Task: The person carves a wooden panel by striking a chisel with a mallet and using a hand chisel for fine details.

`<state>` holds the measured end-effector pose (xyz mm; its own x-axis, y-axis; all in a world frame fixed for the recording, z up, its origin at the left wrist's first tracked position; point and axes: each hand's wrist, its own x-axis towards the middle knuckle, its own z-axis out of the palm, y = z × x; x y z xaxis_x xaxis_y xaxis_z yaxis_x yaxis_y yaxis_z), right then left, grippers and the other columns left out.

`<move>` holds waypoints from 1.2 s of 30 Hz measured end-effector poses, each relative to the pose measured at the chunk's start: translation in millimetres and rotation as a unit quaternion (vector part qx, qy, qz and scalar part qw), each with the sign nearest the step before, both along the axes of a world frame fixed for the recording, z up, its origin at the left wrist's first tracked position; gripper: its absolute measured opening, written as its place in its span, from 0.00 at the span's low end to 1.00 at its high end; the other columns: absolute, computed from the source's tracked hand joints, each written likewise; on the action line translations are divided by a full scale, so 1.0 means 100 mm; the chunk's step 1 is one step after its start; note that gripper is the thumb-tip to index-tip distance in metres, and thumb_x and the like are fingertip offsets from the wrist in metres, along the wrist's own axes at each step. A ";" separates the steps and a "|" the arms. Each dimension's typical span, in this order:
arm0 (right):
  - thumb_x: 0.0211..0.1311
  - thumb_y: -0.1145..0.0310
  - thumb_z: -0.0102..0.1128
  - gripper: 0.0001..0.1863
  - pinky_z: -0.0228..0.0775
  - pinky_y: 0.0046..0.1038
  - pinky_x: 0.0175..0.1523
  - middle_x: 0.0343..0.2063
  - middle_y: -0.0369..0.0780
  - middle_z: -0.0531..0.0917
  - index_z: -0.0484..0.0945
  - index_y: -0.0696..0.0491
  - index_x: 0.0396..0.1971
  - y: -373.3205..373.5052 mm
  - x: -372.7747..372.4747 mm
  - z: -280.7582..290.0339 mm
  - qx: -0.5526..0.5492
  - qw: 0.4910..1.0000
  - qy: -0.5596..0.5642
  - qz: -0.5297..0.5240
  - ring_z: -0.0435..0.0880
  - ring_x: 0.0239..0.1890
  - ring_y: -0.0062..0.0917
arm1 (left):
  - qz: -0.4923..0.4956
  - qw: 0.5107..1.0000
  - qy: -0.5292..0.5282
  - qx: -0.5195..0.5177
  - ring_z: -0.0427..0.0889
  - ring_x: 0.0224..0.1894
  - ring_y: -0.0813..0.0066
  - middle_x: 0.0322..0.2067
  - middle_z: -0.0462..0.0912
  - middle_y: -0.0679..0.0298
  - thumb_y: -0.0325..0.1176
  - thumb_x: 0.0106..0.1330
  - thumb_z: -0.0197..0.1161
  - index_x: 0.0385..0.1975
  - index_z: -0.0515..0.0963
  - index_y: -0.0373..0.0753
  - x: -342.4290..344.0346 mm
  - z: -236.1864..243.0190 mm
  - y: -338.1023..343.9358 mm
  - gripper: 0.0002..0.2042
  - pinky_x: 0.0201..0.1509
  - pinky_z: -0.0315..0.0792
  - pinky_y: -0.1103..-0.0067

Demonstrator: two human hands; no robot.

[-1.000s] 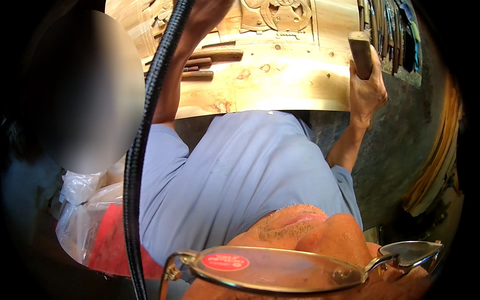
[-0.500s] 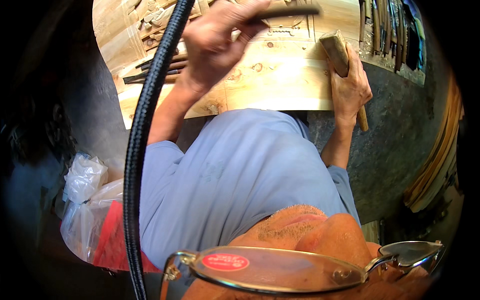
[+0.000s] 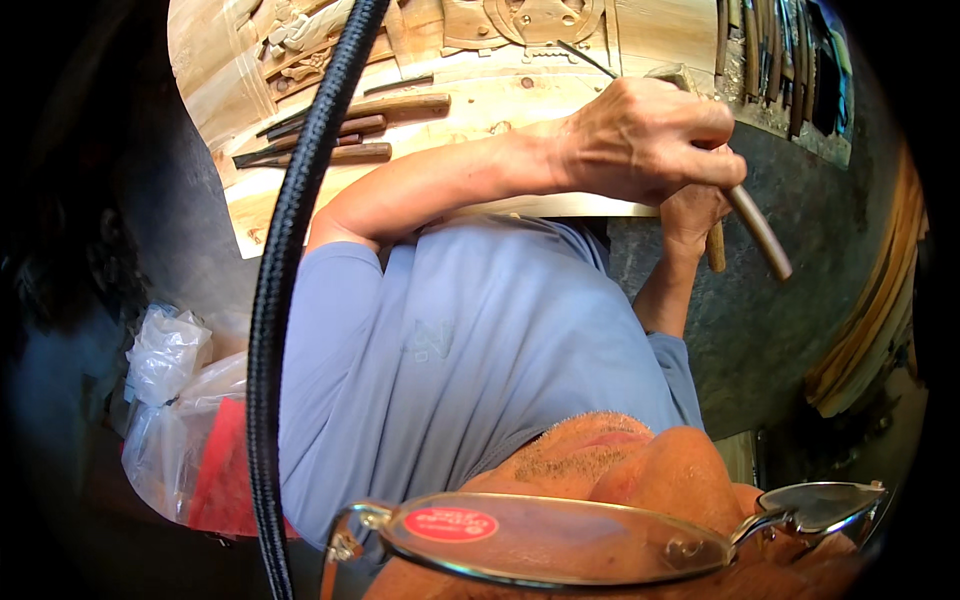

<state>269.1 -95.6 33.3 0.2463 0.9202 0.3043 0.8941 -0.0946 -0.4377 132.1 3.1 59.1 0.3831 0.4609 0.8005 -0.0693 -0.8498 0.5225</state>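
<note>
My left hand (image 3: pixel 650 140) is closed around a carving chisel (image 3: pixel 765 238). Its wooden handle sticks out down to the right, and the thin dark blade points up-left over the wooden panel. Just below, and partly hidden by it, my right hand (image 3: pixel 693 215) grips a wooden mallet. The mallet head (image 3: pixel 672 74) shows above my left hand, and its handle end pokes out beneath the right. Carved relief (image 3: pixel 545 20) covers the far part of the pale wooden panel (image 3: pixel 500 97). Several more chisels (image 3: pixel 400 105) lie on the panel to the left of my hands.
A row of many carving tools (image 3: pixel 775 60) lies at the far right on a surface with wood chips. A black braided cable (image 3: pixel 275 350) crosses the left side of the view. Clear plastic bags (image 3: pixel 165 420) and something red (image 3: pixel 220 475) sit low at left. Long boards (image 3: pixel 870 310) curve along the right.
My left hand has swung right and down from over the panel to beside the right hand, carrying the chisel. The chisels on the left are now uncovered. My right hand keeps the mallet.
</note>
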 end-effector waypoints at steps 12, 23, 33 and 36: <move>0.55 0.59 0.75 0.20 0.75 0.38 0.46 0.40 0.38 0.84 0.79 0.49 0.44 -0.11 -0.23 0.15 -0.044 0.997 -0.059 -0.007 0.84 0.41 0.38 | -0.023 0.997 0.056 -0.039 0.78 0.28 0.64 0.24 0.73 0.66 0.60 0.73 0.55 0.27 0.77 0.45 -0.19 0.03 0.08 0.23 0.29 0.73 0.70; 0.55 0.60 0.79 0.19 0.74 0.33 0.41 0.34 0.37 0.85 0.79 0.50 0.41 -0.16 -0.22 -0.07 -0.026 0.999 -0.016 -0.039 0.84 0.36 0.30 | -0.021 0.998 0.006 -0.061 0.77 0.23 0.63 0.19 0.71 0.66 0.55 0.77 0.52 0.20 0.75 0.46 -0.34 0.05 0.04 0.24 0.26 0.72 0.70; 0.57 0.63 0.78 0.18 0.75 0.35 0.43 0.33 0.41 0.84 0.80 0.54 0.41 -0.11 -0.33 0.14 -0.043 0.998 0.037 -0.034 0.84 0.37 0.34 | -0.014 0.997 0.028 -0.077 0.78 0.21 0.64 0.17 0.73 0.67 0.54 0.77 0.53 0.17 0.77 0.47 -0.40 0.03 0.06 0.25 0.23 0.71 0.70; 0.58 0.62 0.77 0.18 0.75 0.36 0.44 0.34 0.42 0.84 0.80 0.54 0.41 -0.10 -0.33 0.11 -0.032 0.999 0.030 -0.021 0.84 0.39 0.35 | -0.014 0.996 0.037 -0.083 0.80 0.22 0.64 0.16 0.74 0.69 0.57 0.76 0.52 0.15 0.78 0.49 -0.42 0.02 0.08 0.27 0.22 0.71 0.70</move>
